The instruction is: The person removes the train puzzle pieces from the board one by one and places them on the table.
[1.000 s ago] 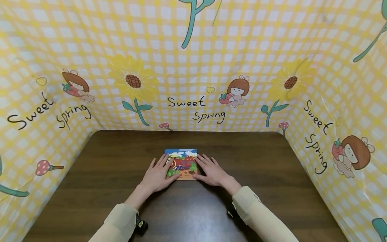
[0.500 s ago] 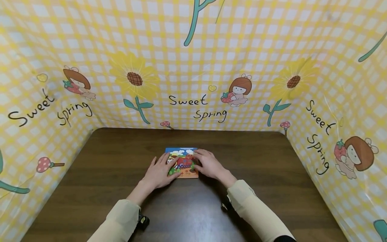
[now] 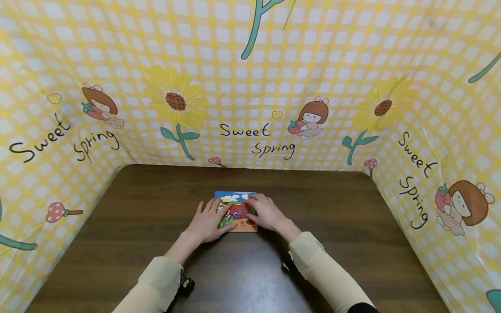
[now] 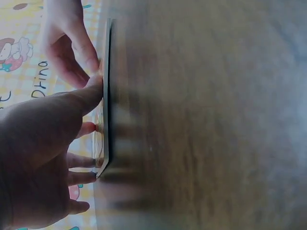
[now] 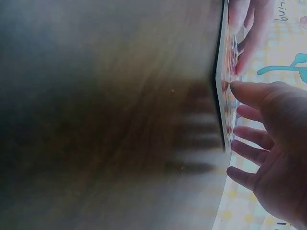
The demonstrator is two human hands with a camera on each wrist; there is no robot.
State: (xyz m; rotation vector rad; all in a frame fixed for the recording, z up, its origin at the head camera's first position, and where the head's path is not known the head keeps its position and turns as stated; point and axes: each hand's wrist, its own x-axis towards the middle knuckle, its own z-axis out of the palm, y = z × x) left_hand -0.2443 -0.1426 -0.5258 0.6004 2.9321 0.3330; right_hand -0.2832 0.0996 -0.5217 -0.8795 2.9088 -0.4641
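A thin square board (image 3: 236,225) printed with a train, clouds and orange ground lies flat on the table in the head view. My left hand (image 3: 205,219) rests on its left side, fingers spread and thumb near the lower edge. Over the right side is my right hand (image 3: 268,214), its thumb and fingertips touching the printed face. In the right wrist view the thumb (image 5: 249,93) meets the surface while the other fingers spread apart. From the left wrist view the board (image 4: 106,96) shows edge-on. Both hands cover parts of the picture.
A dark wooden table (image 3: 137,243) lies under the board. Yellow checked cloth (image 3: 235,95) walls off its back and both sides. A dark wrist device (image 3: 187,286) sits below the left sleeve.
My right hand has moved left from the board's right edge onto its printed face, with its fingers more bent. The left hand stays in nearly the same place; the head view shifts slightly.
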